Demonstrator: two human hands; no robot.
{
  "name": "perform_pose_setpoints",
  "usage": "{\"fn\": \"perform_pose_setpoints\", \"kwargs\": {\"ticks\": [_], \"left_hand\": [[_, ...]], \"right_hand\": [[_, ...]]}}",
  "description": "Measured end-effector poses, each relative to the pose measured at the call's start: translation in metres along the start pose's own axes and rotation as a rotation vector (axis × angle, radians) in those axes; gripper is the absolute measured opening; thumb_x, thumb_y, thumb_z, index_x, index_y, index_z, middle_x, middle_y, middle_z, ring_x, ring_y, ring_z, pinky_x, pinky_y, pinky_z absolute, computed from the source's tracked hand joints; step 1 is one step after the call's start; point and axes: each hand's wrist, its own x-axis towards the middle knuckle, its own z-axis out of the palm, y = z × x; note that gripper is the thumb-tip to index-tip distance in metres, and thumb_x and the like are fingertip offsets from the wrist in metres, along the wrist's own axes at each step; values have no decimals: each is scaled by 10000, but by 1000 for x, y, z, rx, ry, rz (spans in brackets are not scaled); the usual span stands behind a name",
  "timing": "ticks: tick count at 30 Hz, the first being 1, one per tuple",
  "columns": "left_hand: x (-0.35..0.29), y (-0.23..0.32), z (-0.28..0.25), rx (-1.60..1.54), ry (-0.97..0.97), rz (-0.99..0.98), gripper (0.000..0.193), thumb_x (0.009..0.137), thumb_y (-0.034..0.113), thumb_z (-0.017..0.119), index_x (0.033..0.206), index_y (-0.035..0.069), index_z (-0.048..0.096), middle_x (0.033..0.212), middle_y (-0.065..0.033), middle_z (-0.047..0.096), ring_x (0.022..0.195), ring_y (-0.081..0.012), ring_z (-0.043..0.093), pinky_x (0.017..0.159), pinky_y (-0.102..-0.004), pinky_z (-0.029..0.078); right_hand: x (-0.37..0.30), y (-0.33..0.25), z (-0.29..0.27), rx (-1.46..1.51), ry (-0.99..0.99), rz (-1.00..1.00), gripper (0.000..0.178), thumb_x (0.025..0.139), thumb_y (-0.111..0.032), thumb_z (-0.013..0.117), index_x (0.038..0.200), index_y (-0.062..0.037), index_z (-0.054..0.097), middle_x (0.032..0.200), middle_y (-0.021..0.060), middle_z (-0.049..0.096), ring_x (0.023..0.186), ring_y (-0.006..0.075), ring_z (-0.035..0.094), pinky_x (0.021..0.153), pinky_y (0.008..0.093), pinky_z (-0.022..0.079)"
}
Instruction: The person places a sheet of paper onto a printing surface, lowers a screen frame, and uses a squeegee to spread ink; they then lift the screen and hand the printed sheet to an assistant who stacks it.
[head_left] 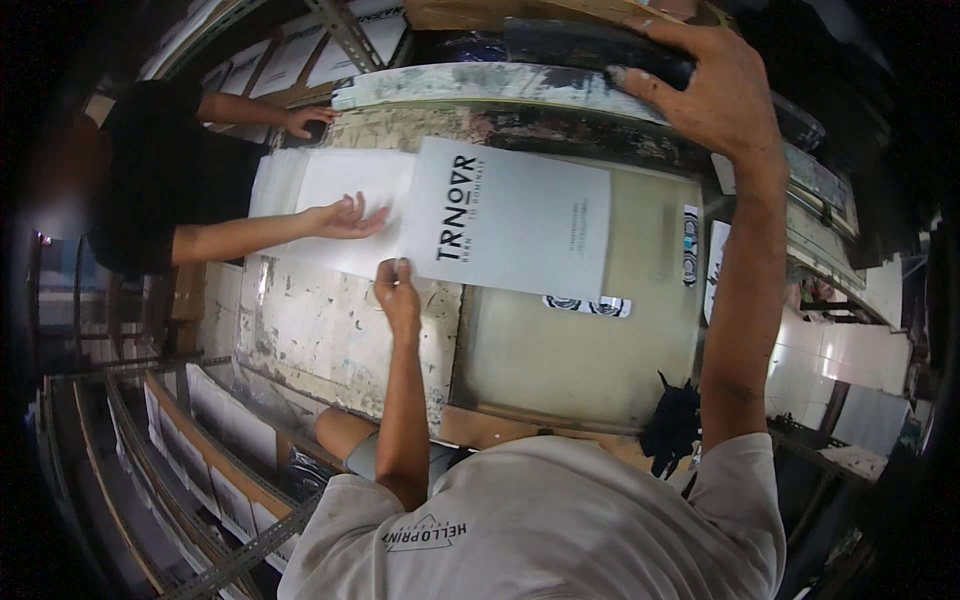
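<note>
My left hand [399, 292] pinches the lower left corner of a pale printed sheet [530, 215] with black lettering. The sheet lies partly over a yellowish flat panel [580, 370] and partly over a stack of blank white sheets [345, 185]. Raised at the far side, my right hand [710, 85] is closed around a dark, paint-stained frame [600, 48], thumb on the near side. A co-worker's open hand [350, 217] hovers palm up over the blank stack, left of the printed sheet. Their other hand [308, 120] rests near the far left corner of the table.
Racks [200, 450] of boards bearing white sheets stand at lower left, with more at far left. A pale, stained bar [430, 88] runs along the far edge. A black crumpled cloth [672, 415] hangs at the near right corner. Printed strips [690, 245] lie on the panel.
</note>
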Motion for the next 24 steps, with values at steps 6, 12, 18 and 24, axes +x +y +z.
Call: {"fn": "perform_pose_setpoints", "kwargs": {"ticks": [6,12,18,24], "left_hand": [[25,-11,-81,593,606,171,373,949,205,676,1203,-48,576,1179,-173,589,1118,-330,526,984,-419,418],[9,73,-35,646,317,782,371,859,144,764,1199,44,654,1189,-139,641,1139,-333,563,964,-460,402],[30,-29,-29,738,52,405,301,822,232,789,1092,107,746,1162,-110,656,1035,-306,598,876,-449,433],[52,-47,-30,646,-20,457,202,772,230,820,928,112,768,1124,-94,661,1033,-295,605,897,-441,425]], "right_hand": [[0,0,0,9,0,16,567,730,-449,857,1166,-100,756,1054,177,749,939,284,715,846,408,542],[2,2,-9,12,26,-58,527,742,-433,849,1141,-101,762,1030,151,744,927,278,710,835,397,545],[7,-8,-7,35,64,-76,563,730,-437,865,1154,-82,757,1030,176,740,932,281,708,825,386,538],[6,-4,-7,14,62,-56,577,730,-438,865,1165,-78,749,1033,184,728,947,282,705,828,395,539]]}}
